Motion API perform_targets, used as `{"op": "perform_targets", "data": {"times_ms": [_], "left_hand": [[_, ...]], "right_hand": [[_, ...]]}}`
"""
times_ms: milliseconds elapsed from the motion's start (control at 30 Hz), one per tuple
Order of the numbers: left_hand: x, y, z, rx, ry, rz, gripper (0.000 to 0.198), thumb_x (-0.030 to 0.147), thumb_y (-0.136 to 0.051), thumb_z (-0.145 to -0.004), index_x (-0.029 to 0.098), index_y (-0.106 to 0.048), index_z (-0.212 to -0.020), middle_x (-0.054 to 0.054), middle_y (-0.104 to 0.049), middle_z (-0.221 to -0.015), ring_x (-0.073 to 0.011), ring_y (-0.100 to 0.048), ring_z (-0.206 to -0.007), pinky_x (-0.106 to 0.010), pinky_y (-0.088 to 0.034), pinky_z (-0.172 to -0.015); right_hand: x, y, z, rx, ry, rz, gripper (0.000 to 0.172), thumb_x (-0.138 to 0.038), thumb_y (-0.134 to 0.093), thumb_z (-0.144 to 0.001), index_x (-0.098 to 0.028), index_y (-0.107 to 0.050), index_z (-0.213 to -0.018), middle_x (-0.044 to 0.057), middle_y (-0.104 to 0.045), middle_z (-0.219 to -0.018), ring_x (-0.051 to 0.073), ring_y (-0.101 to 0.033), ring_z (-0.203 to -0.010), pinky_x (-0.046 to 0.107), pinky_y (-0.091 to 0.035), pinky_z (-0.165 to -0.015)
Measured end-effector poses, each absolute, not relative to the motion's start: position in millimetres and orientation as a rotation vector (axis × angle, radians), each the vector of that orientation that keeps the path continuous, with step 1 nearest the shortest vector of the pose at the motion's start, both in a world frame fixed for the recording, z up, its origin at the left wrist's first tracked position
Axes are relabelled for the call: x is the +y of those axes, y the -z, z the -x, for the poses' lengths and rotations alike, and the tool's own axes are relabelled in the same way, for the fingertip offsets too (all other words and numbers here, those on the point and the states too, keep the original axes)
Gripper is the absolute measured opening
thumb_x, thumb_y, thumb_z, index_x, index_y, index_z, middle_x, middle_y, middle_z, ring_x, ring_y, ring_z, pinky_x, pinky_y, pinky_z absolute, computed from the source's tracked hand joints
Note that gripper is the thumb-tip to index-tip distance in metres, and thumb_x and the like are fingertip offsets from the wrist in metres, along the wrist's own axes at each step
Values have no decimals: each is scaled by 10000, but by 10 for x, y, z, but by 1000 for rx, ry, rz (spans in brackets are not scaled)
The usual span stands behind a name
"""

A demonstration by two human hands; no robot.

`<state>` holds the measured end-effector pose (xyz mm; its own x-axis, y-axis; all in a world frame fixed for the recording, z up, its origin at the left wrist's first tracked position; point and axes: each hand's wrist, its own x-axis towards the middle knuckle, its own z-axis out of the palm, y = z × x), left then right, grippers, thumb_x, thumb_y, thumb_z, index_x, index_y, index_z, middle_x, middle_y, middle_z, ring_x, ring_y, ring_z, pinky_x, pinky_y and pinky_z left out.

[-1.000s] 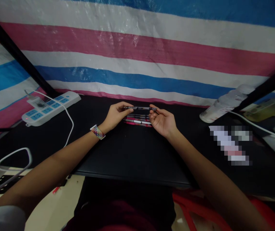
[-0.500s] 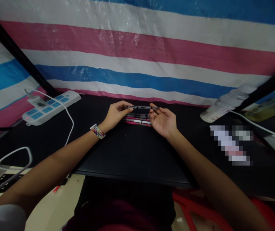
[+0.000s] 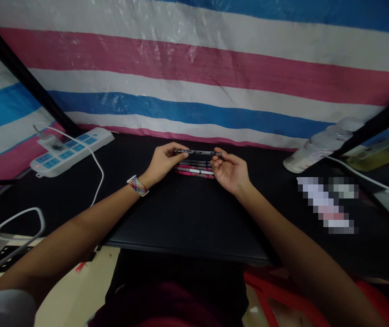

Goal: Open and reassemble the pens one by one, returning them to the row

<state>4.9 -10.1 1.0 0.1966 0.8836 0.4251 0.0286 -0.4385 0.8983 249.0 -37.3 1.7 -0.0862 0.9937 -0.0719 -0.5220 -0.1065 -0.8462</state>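
Observation:
A dark pen (image 3: 199, 152) is held level just above the black table (image 3: 181, 213), near its far edge. My left hand (image 3: 163, 162) pinches the pen's left end with thumb and fingers. My right hand (image 3: 229, 171) pinches its right end. Directly below the held pen, several more pens (image 3: 194, 169), black and pink with white bands, lie side by side on the table between my two hands. A multicoloured woven band is on my left wrist.
A white power strip (image 3: 72, 151) with blue sockets and a white cable (image 3: 95, 172) lies at the left. A clear plastic bottle (image 3: 320, 145) lies on its side at the right, near a blurred-out patch. A striped tarp (image 3: 194, 81) hangs behind the table.

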Motion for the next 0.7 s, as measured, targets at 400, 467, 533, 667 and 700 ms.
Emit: {"op": "perform_targets", "data": {"times_ms": [400,467,533,667,700], "left_hand": [[-114,-4,-61,869,-1351,-1653,297,389,-927,-834,179,-838,-1025,-88,-854,-1036,-222,-789,-950,-395,-641,-933],[-111,1,-63,866,-1350,-1654,294,389,-925,-837,181,-839,-1027,-87,-853,-1035,-221,-789,-948,-394,-641,-928],[-111,3,-66,857,-1349,-1654,284,382,-922,-840,182,-840,-1024,-86,-853,-1033,-218,-789,-944,-389,-639,-926],[-118,0,-74,852,-1360,-1661,243,349,-914,-836,188,-844,-1004,-79,-854,-1022,-213,-790,-947,-383,-637,-924],[-120,-1,-75,857,-1364,-1662,232,342,-909,-838,192,-845,-1003,-77,-855,-1018,-214,-790,-947,-386,-639,-921]], "right_hand": [[-353,14,-2505,-748,-1556,769,276,-290,-689,-779,-222,-744,-1041,48,-661,-855,172,-611,-756,319,-648,-828],[-356,10,-2511,-806,-1535,784,269,-307,-698,-782,-234,-733,-1039,47,-645,-848,181,-616,-780,329,-641,-832],[-366,2,-2510,-841,-1516,783,294,-354,-674,-808,-233,-732,-1070,58,-643,-862,194,-626,-816,345,-635,-846],[-375,-11,-2495,-799,-1515,781,327,-370,-640,-824,-218,-740,-1096,67,-640,-869,200,-625,-832,355,-627,-857],[-371,-11,-2492,-783,-1518,782,312,-352,-658,-811,-220,-739,-1082,63,-636,-858,197,-619,-823,351,-625,-854]]}}
